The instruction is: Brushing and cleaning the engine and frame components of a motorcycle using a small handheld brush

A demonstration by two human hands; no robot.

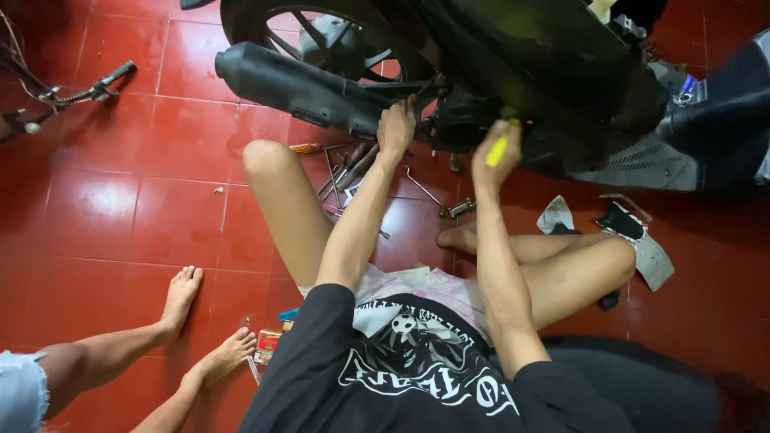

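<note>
I sit on a red tiled floor in front of a black motorbike point(561, 56). My left hand point(396, 126) reaches up and rests against the engine area just below the black exhaust pipe point(297, 84); what its fingers grip is hidden. My right hand point(496, 154) is closed around a tool with a yellow handle point(498, 149), its tip pointed up into the dark underside of the bike. The rear wheel point(321, 36) sits behind the exhaust.
Several metal tools point(341, 172) lie on the floor between my legs. Another person's bare legs and feet point(180, 298) stretch in from the left. A handlebar part with cables point(72, 96) lies far left. Grey rags and bike panels point(634, 232) sit at right.
</note>
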